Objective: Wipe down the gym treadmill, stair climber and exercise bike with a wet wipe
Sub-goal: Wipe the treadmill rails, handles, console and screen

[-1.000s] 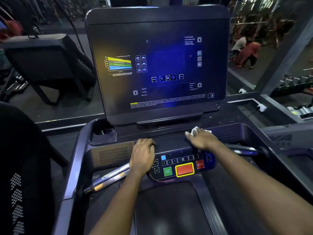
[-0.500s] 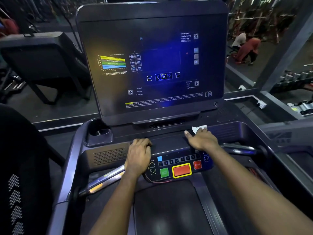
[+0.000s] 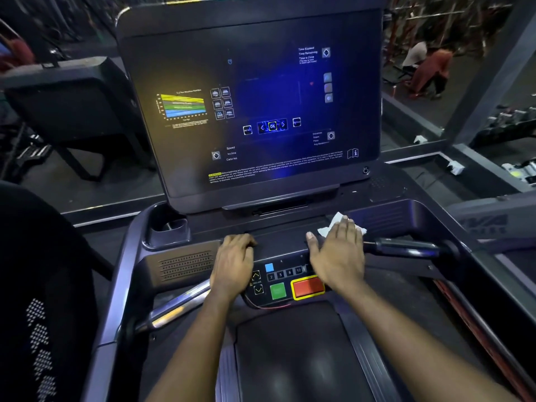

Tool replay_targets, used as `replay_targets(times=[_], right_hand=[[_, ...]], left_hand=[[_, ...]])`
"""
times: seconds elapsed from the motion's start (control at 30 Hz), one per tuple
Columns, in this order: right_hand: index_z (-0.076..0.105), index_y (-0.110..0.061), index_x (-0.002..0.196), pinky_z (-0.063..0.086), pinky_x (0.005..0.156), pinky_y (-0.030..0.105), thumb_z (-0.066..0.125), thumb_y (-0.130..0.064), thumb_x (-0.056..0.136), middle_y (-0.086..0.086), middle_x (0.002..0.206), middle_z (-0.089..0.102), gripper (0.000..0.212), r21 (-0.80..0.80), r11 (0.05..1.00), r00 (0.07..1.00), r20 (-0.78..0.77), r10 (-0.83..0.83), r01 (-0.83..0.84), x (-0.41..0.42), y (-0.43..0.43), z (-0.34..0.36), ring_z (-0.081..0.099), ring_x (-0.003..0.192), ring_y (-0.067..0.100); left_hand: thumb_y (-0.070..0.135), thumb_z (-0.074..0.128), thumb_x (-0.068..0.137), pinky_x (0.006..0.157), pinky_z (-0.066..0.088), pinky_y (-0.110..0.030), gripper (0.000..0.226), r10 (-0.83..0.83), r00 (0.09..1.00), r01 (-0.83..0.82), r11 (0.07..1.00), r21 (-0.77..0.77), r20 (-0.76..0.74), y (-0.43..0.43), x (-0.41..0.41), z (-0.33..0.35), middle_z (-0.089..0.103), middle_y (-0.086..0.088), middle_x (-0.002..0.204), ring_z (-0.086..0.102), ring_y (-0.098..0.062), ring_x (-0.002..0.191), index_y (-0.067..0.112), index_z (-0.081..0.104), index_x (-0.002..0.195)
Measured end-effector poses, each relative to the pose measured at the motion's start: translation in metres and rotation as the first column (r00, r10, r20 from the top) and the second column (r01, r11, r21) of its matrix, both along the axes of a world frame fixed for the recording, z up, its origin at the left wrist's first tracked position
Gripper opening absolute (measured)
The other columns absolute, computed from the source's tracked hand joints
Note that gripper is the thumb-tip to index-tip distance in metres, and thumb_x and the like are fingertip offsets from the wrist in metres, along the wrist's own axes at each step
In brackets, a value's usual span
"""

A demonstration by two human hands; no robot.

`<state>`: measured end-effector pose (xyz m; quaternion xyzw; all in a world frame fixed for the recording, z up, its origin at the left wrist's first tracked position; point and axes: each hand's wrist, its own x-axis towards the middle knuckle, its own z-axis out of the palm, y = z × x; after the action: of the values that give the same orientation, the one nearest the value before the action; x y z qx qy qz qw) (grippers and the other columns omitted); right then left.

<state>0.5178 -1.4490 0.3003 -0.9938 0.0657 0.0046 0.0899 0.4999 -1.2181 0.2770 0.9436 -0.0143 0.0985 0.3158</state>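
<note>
A head-down view over a treadmill in a dim gym. The person's right hand, at centre right of the frame, lies palm down with its fingers straight and slightly spread. It presses a white wet wipe flat against the console ledge just below the big dark screen. Only the wipe's crumpled far edge shows beyond the fingertips.

The left hand, at centre, rests on the same ledge with its fingers bent over the ledge's edge, holding on as if for support. It carries no wipe. Between and below the hands sits the button panel, with a green button and a red button.

Metal handlebars reach out at lower left and centre right. Another dark machine stands at upper left; what kind it is cannot be told.

The task looks to be in an early stretch. The wipe is at work on the treadmill's console ledge, and nothing shows which surfaces are already clean. The screen, buttons and handlebars probably remain, and then the stair climber and exercise bike, neither of which can be picked out here.
</note>
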Motion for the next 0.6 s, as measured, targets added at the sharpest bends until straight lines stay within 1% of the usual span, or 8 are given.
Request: replay_targets(times=[0.07, 0.13, 0.3, 0.37, 0.43, 0.53, 0.57, 0.6], right_hand=[[0.020, 0.008, 0.156, 0.006, 0.127, 0.044, 0.027, -0.060, 0.102, 0.025, 0.166, 0.013, 0.087, 0.063, 0.998, 0.987, 0.158, -0.026, 0.016, -0.022, 0.008, -0.014, 0.010, 0.156, 0.034], [0.013, 0.006, 0.158, 0.006, 0.128, 0.044, 0.032, -0.055, 0.103, 0.024, 0.167, 0.008, 0.084, 0.098, 0.995, 0.974, 0.219, -0.054, 0.033, -0.037, 0.007, -0.024, 0.006, 0.156, 0.034], [0.010, 0.009, 0.157, 0.012, 0.127, 0.048, 0.029, -0.048, 0.105, 0.024, 0.167, 0.001, 0.080, 0.236, 0.957, 0.957, 0.196, -0.216, 0.168, -0.067, 0.004, -0.047, 0.006, 0.156, 0.035], [0.002, 0.005, 0.159, 0.008, 0.128, 0.046, 0.028, -0.047, 0.105, 0.021, 0.168, -0.003, 0.079, 0.258, 0.962, 0.953, 0.256, -0.162, 0.095, -0.087, 0.013, -0.062, 0.001, 0.157, 0.031], [-0.002, -0.001, 0.160, 0.005, 0.128, 0.043, 0.030, -0.043, 0.106, 0.015, 0.169, -0.003, 0.075, 0.328, 0.944, 0.945, 0.297, -0.137, 0.034, -0.090, 0.018, -0.068, -0.003, 0.157, 0.025], [0.003, 0.000, 0.160, 0.007, 0.128, 0.045, 0.037, -0.034, 0.107, 0.017, 0.169, 0.004, 0.071, 0.522, 0.836, 0.890, 0.284, -0.357, 0.168, -0.059, 0.020, -0.055, 0.003, 0.157, 0.026], [0.004, 0.000, 0.160, 0.006, 0.128, 0.045, 0.038, -0.033, 0.107, 0.018, 0.168, 0.005, 0.070, 0.557, 0.803, 0.875, 0.260, -0.409, 0.210, -0.050, 0.024, -0.050, 0.002, 0.157, 0.027], [0.005, -0.001, 0.160, 0.004, 0.128, 0.043, 0.036, -0.034, 0.108, 0.017, 0.168, 0.003, 0.069, 0.545, 0.810, 0.873, 0.265, -0.410, 0.215, -0.048, 0.032, -0.048, 0.001, 0.157, 0.026]], left_hand=[[0.023, 0.037, 0.089, 0.099, 0.041, -0.041, 0.036, -0.001, 1.000, 0.001, 1.000, 0.011, -0.008, 0.001, 0.001, 0.000, 0.068, 0.001, 0.113, 0.051, -0.021, 0.111, 0.014, 0.068, 0.105], [0.024, 0.036, 0.088, 0.098, 0.041, -0.042, 0.036, -0.012, 1.000, 0.013, 1.000, 0.024, -0.024, 0.003, 0.002, -0.001, 0.068, 0.001, 0.112, 0.050, -0.021, 0.109, 0.015, 0.067, 0.105], [0.033, 0.038, 0.086, 0.098, 0.039, -0.042, 0.034, -0.089, 0.988, 0.094, 0.995, 0.037, -0.123, 0.011, 0.009, 0.002, 0.067, 0.009, 0.114, 0.047, -0.016, 0.110, 0.023, 0.063, 0.106], [0.037, 0.039, 0.087, 0.099, 0.037, -0.041, 0.032, -0.153, 0.976, 0.159, 0.987, 0.029, -0.154, 0.020, 0.012, 0.004, 0.065, 0.016, 0.116, 0.045, -0.011, 0.110, 0.027, 0.063, 0.107], [0.037, 0.041, 0.090, 0.103, 0.036, -0.041, 0.035, -0.214, 0.965, 0.212, 0.977, -0.031, -0.149, 0.031, 0.014, 0.002, 0.063, 0.025, 0.117, 0.045, -0.009, 0.110, 0.029, 0.067, 0.111], [0.034, 0.044, 0.093, 0.106, 0.038, -0.044, 0.037, -0.280, 0.955, 0.272, 0.958, -0.092, -0.098, 0.044, 0.019, 0.000, 0.062, 0.028, 0.118, 0.049, -0.011, 0.112, 0.026, 0.072, 0.115], [0.034, 0.044, 0.094, 0.105, 0.038, -0.045, 0.037, -0.295, 0.952, 0.287, 0.953, -0.092, -0.081, 0.045, 0.020, -0.001, 0.061, 0.029, 0.118, 0.049, -0.010, 0.111, 0.026, 0.073, 0.115], [0.034, 0.043, 0.095, 0.104, 0.039, -0.046, 0.037, -0.302, 0.951, 0.295, 0.951, -0.090, -0.066, 0.046, 0.020, -0.002, 0.060, 0.031, 0.117, 0.049, -0.009, 0.109, 0.027, 0.073, 0.115]])
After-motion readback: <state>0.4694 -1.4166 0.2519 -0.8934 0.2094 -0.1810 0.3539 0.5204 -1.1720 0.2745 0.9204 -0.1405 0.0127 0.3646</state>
